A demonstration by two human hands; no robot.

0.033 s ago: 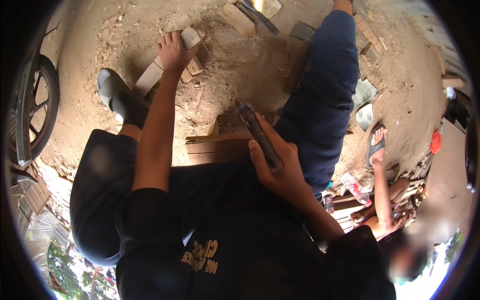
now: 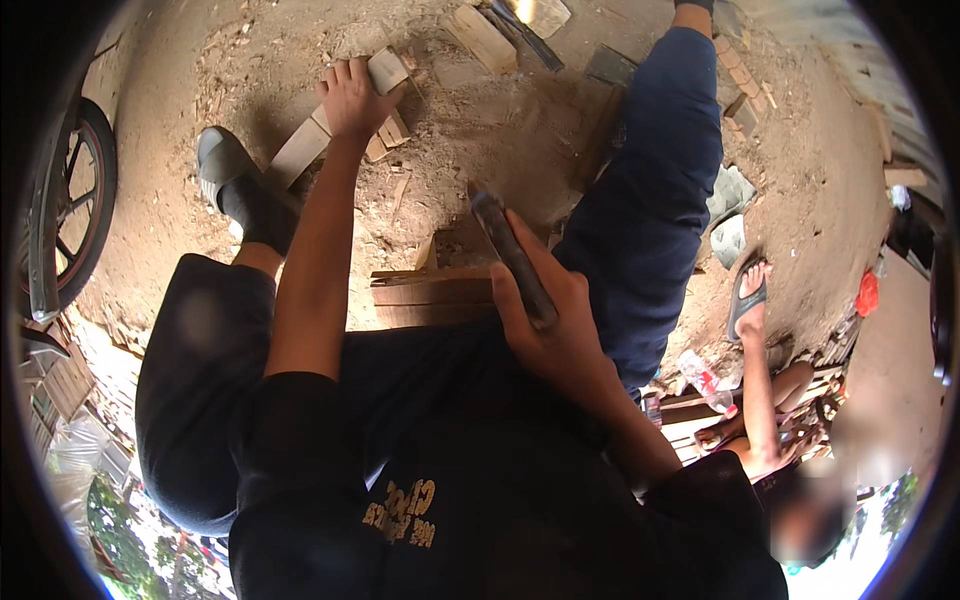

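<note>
My left hand (image 2: 355, 100) reaches forward, its fingers curled over a wooden piece (image 2: 298, 152) on the dirt ground. A pale wooden block (image 2: 388, 70) shows just beyond that hand, and another short block (image 2: 394, 130) lies beside its wrist. My right hand (image 2: 550, 305) is closed around the long dark handle of a tool (image 2: 520, 262), held tilted above the ground in front of my lap. Only a thin tip shows past the handle's far end, so its kind is unclear. Just ahead of my lap lies a stack of wooden boards (image 2: 435, 290).
A plank (image 2: 482, 38) and a dark bar (image 2: 528, 35) lie at the far side. A motorbike wheel (image 2: 80, 205) stands at left. To the right, another person's sandalled foot (image 2: 748, 300) is near a plastic bottle (image 2: 705, 380); grey stones (image 2: 730, 195) lie by my right leg.
The tool and my right hand have shifted slightly left. My left hand stays on the wood, and the whole view has moved a little.
</note>
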